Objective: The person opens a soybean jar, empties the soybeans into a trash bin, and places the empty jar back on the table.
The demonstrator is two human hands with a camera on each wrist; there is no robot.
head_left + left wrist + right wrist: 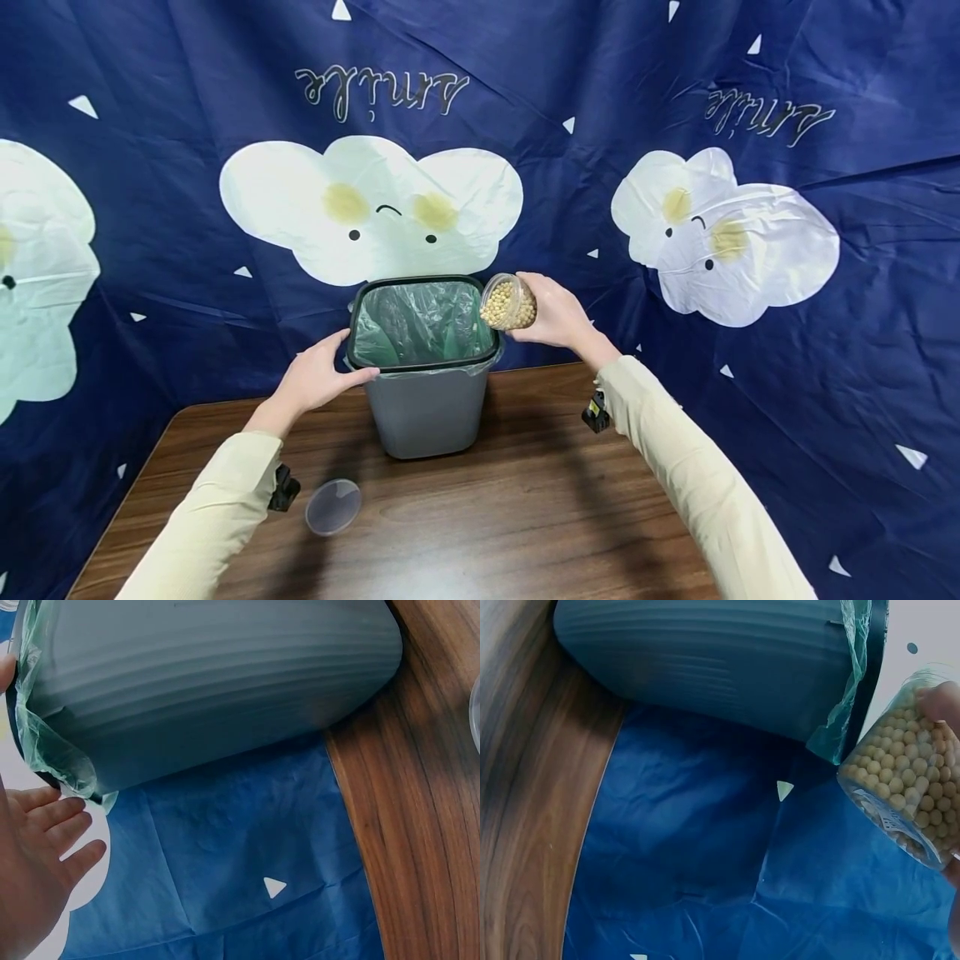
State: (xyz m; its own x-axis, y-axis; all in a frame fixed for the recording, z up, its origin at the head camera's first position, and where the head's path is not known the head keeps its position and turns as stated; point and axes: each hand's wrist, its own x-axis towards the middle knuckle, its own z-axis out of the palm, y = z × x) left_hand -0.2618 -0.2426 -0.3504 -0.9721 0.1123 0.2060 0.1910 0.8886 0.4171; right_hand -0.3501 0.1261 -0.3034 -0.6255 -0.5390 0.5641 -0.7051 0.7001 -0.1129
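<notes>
A grey trash bin (427,417) stands at the table's back edge, its black rim holding a green-tinted clear liner (420,321). My left hand (322,373) rests at the bin's front left corner, thumb against the front of the rim and fingers stretched along the side. In the left wrist view those fingers (64,825) are mostly straight at the rim. My right hand (551,312) grips a clear jar of soybeans (512,303), tilted with its mouth over the bin's right rim. Beans fill much of the jar (911,772) and reach its mouth.
A clear round lid (333,507) lies on the wooden table (480,533), left of the middle. Behind the table hangs a dark blue cloth (570,67) printed with clouds. Black wrist cameras (596,412) are strapped beneath both forearms.
</notes>
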